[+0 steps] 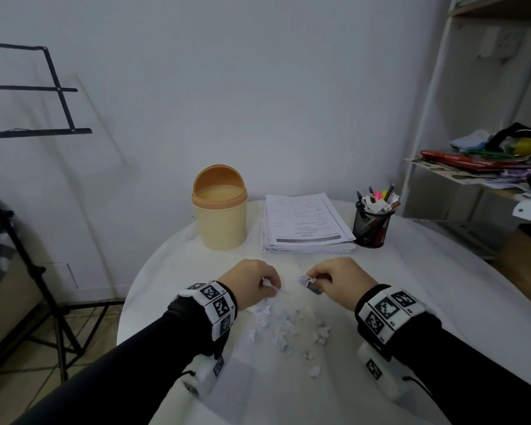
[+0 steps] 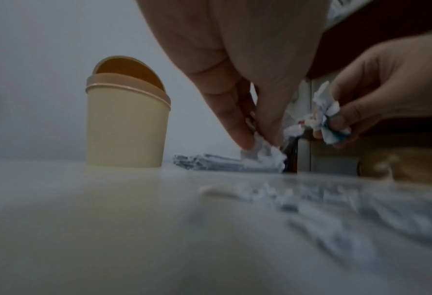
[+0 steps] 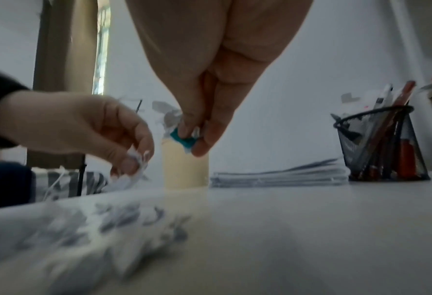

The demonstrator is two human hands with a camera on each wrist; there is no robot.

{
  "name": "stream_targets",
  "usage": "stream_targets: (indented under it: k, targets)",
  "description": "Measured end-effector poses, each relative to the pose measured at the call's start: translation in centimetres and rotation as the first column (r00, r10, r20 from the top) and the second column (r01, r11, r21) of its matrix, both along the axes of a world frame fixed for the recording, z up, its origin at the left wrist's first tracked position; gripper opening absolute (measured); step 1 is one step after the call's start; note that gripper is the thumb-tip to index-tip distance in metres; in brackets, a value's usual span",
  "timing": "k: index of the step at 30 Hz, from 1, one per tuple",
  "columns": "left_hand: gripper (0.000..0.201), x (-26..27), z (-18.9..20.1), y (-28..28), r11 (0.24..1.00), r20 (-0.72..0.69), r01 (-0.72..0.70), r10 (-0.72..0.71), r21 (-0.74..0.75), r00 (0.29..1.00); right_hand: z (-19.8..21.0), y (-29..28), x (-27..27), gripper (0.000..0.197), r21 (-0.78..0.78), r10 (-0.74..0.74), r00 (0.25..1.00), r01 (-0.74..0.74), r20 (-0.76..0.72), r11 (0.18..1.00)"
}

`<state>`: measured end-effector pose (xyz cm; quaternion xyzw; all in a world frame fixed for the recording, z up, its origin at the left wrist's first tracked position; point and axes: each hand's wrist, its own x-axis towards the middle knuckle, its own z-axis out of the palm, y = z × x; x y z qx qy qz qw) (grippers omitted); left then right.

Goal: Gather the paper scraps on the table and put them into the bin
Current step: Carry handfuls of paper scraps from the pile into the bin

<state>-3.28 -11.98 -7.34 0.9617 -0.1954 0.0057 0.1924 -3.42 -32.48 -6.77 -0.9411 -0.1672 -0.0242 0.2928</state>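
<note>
Several small white paper scraps (image 1: 284,328) lie scattered on the round white table (image 1: 426,286) between my wrists. My left hand (image 1: 255,282) pinches a few white scraps (image 2: 265,154) just above the tabletop. My right hand (image 1: 334,279) pinches a bunch of white scraps with a teal piece (image 3: 183,138) a little higher. The cream bin (image 1: 219,217) with an orange swing lid stands upright at the table's back, beyond my left hand; its lid is tilted open.
A stack of printed papers (image 1: 304,223) lies right of the bin. A black mesh pen cup (image 1: 373,225) stands beside the stack. A shelf with books (image 1: 472,164) is at the right, a black stand (image 1: 28,271) at the left.
</note>
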Motion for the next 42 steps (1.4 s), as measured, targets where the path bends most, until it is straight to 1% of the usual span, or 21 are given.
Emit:
stream_targets:
  k: [3, 7, 12, 14, 16, 18, 20, 21, 23, 26, 28, 32, 35, 39, 40, 42]
  targets:
    - [0.018, 0.6, 0.8, 0.4, 0.999, 0.024, -0.01, 0.011, -0.045, 1.0, 1.0, 0.1, 0.8, 0.02, 0.037, -0.006, 1.0, 0.007, -0.016, 0.999]
    - [0.013, 2.0, 2.4, 0.9, 0.993, 0.067, -0.032, 0.04, -0.112, 0.997, 2.6, 1.4, 2.7, 0.015, 0.039, -0.024, 0.999, 0.025, -0.03, 0.999]
    - [0.007, 4.1, 5.0, 2.4, 0.967, 0.072, -0.057, 0.077, -0.248, 0.994, 4.8, 3.4, 6.2, 0.012, 0.146, -0.02, 0.998, 0.029, -0.059, 0.989]
    - [0.009, 5.0, 5.8, 3.4, 0.951, 0.072, -0.073, 0.099, -0.302, 0.992, 5.7, 4.2, 7.9, 0.013, 0.187, 0.0, 0.997, 0.014, -0.076, 0.982]
    - [0.007, 6.1, 6.6, 4.4, 0.942, 0.114, -0.091, 0.135, -0.324, 0.984, 6.6, 5.0, 9.5, 0.009, 0.214, 0.025, 0.997, -0.009, -0.072, 0.977]
    - [0.006, 7.4, 7.4, 5.6, 0.935, 0.177, -0.116, 0.183, -0.336, 0.967, 7.3, 6.1, 11.2, 0.01, 0.245, 0.04, 0.997, -0.024, -0.06, 0.969]
    - [0.009, 8.9, 8.3, 6.8, 0.918, 0.241, -0.137, 0.238, -0.373, 0.941, 7.8, 7.2, 12.8, 0.011, 0.307, 0.041, 0.998, -0.022, -0.057, 0.952]
    - [0.011, 9.7, 8.7, 7.3, 0.907, 0.267, -0.149, 0.268, -0.394, 0.926, 7.9, 7.9, 13.6, 0.011, 0.352, 0.038, 0.998, -0.016, -0.056, 0.936]
    - [0.007, 11.3, 9.3, 8.1, 0.883, 0.293, -0.194, 0.339, -0.428, 0.894, 8.1, 9.4, 15.1, 0.011, 0.441, 0.021, 0.998, 0.004, -0.051, 0.898]
    - [0.01, 13.6, 9.5, 8.9, 0.867, 0.329, -0.265, 0.419, -0.422, 0.846, 8.2, 11.8, 17.2, 0.018, 0.55, -0.022, 0.999, 0.039, -0.038, 0.834]
    - [0.01, 14.8, 9.2, 9.4, 0.856, 0.348, -0.284, 0.448, -0.431, 0.824, 8.2, 13.4, 18.4, 0.021, 0.596, -0.049, 0.998, 0.062, -0.038, 0.8]
    - [0.008, 16.4, 7.8, 10.2, 0.831, 0.334, -0.318, 0.491, -0.456, 0.805, 7.4, 15.7, 20.3, 0.021, 0.563, -0.11, 0.994, 0.105, -0.025, 0.82]
    - [0.006, 17.0, 6.6, 10.8, 0.819, 0.321, -0.331, 0.508, -0.469, 0.799, 6.9, 16.4, 20.9, 0.021, 0.477, -0.137, 0.99, 0.109, 0.025, 0.872]
    - [0.007, 17.3, 5.7, 11.4, 0.807, 0.321, -0.312, 0.509, -0.501, 0.799, 6.6, 16.9, 20.9, 0.023, 0.27, -0.073, 0.99, 0.037, 0.123, 0.962]
    - [0.007, 17.4, 5.5, 11.4, 0.805, 0.322, -0.308, 0.508, -0.507, 0.799, 6.5, 16.9, 21.0, 0.025, 0.233, -0.056, 0.989, 0.023, 0.136, 0.972]
    - [0.009, 17.5, 5.2, 11.5, 0.803, 0.325, -0.308, 0.511, -0.51, 0.796, 6.5, 16.8, 21.1, 0.027, 0.208, -0.043, 0.988, 0.011, 0.149, 0.978]
